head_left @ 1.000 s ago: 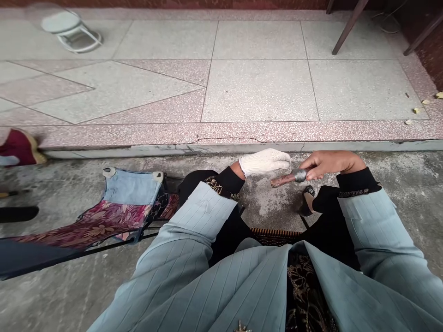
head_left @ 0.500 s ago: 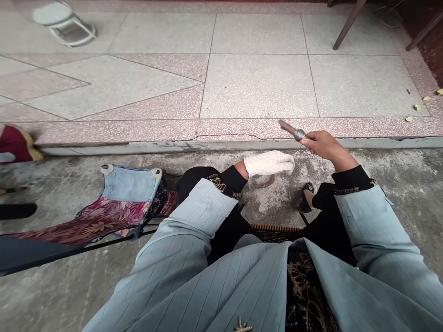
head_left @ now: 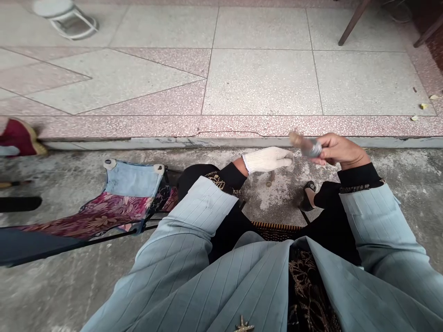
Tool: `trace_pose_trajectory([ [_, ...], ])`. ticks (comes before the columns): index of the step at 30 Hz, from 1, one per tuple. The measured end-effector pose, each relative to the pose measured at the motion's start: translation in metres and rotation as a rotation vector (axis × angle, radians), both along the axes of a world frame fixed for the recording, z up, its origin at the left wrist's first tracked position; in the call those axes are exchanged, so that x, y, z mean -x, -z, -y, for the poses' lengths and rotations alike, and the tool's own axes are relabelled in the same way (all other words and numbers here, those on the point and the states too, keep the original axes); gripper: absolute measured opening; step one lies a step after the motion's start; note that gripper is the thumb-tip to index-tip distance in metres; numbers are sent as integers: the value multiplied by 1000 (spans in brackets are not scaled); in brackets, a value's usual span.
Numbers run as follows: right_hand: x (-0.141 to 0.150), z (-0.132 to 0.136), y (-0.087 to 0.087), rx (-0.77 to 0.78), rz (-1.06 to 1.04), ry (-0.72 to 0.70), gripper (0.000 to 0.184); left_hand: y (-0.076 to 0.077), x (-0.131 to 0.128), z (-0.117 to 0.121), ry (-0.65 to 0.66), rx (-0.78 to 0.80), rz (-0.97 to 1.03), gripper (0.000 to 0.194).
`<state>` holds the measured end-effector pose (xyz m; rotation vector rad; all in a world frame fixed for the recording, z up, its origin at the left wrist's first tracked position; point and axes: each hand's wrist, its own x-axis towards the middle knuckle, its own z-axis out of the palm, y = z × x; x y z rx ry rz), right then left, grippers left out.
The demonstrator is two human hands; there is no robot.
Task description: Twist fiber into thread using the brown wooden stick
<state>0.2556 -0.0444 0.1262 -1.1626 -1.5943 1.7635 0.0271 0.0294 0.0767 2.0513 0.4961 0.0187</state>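
My right hand [head_left: 341,150] is closed around a short wooden stick [head_left: 296,138] with thin grey wire [head_left: 313,148] wound about it. Motion blurs the stick's far end. To its left, my left hand [head_left: 268,159] wears a white knitted glove, with its fingers pressed together and pointing toward the stick. A brownish, curved piece [head_left: 270,179] shows just below the glove. Most of it is hidden, and I cannot tell its kind. Whatever the gloved fingers grip is covered by the glove.
Beyond my hands runs a raised step edge [head_left: 166,142] with terrazzo tiles. At left stand a folding chair [head_left: 114,203] with patterned cloth and another person's red shoe [head_left: 20,137]. A white stool [head_left: 74,23] and wooden furniture leg [head_left: 353,23] are farther back.
My right hand has moved slightly right and down, turning the wire-wound stick. The curved piece under the glove now shows as a shorter stub. My left hand has barely moved.
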Motion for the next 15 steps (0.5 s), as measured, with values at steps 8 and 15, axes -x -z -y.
trace_pose_trajectory([
  [8, -1, -16, 31, -92, 162, 593, 39, -3, -5, 2, 158, -25, 13, 28],
  [15, 8, -20, 38, -93, 1097, -34, 26, 1, -4, 4, 263, -195, -45, 27],
])
